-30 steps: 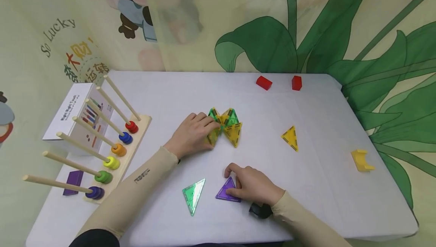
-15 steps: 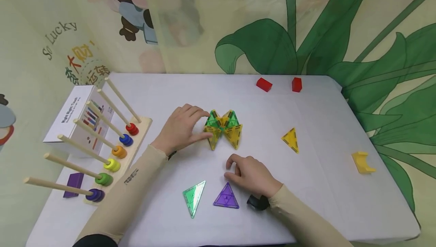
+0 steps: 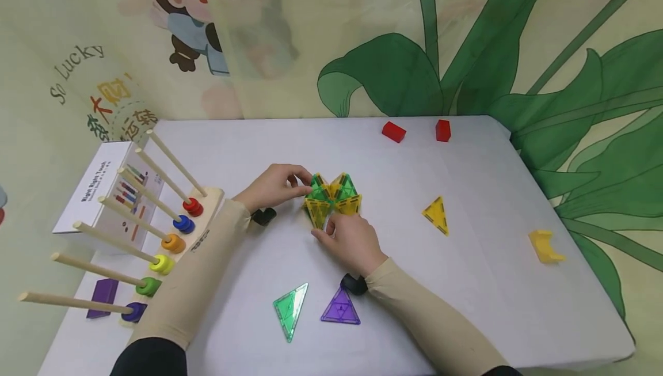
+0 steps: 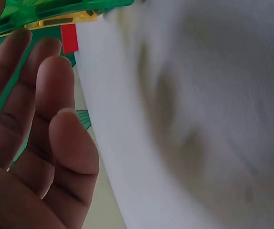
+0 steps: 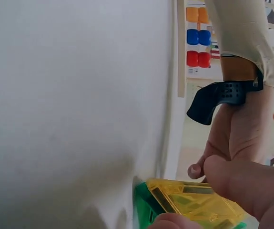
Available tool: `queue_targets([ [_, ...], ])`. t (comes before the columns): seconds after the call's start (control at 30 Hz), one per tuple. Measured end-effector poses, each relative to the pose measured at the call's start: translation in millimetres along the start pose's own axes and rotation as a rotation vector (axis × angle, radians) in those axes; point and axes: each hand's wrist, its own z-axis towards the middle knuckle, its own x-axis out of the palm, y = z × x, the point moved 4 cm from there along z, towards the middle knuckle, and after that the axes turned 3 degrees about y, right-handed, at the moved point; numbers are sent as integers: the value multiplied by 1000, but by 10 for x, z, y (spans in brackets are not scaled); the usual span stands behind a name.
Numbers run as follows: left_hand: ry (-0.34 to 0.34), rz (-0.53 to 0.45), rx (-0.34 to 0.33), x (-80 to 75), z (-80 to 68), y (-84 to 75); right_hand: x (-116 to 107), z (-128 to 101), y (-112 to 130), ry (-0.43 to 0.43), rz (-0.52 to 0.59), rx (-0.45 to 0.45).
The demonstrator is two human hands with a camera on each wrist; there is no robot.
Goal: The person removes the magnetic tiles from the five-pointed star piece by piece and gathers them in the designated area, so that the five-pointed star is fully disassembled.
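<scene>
Pale backdrop with large printed green leaves (image 3: 385,71) rises behind the white-covered tabletop (image 3: 497,249), near whose middle stands a star-like cluster of translucent yellow and green plastic triangle tiles (image 3: 334,193). The left hand (image 3: 274,185) pinches its left side between thumb and fingertips; the right hand (image 3: 354,242) appears to pinch a yellow tile at its near side. Joining looks well advanced, with several tiles meeting at the centre. Three lie unattached: a long clear-green triangle (image 3: 291,311) and a purple triangle (image 3: 340,308) toward the near edge, and a yellow triangle (image 3: 437,215) between cluster and right edge.
</scene>
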Motion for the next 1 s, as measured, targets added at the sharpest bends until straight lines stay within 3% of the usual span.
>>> queue_targets([
  [0.13,10,-22,39,30,1,15,22,90,64,-44,-36,-3],
  [0.43,-22,-84,42,96,-7,74,96,197,175,-84,-184,-36],
  [0.7,-78,-116,19,133,-59,72,51,149,137,-103,-216,-3],
  [1.0,-177,-145,-51,203,-196,56,-34,87,63,-134,-227,2],
])
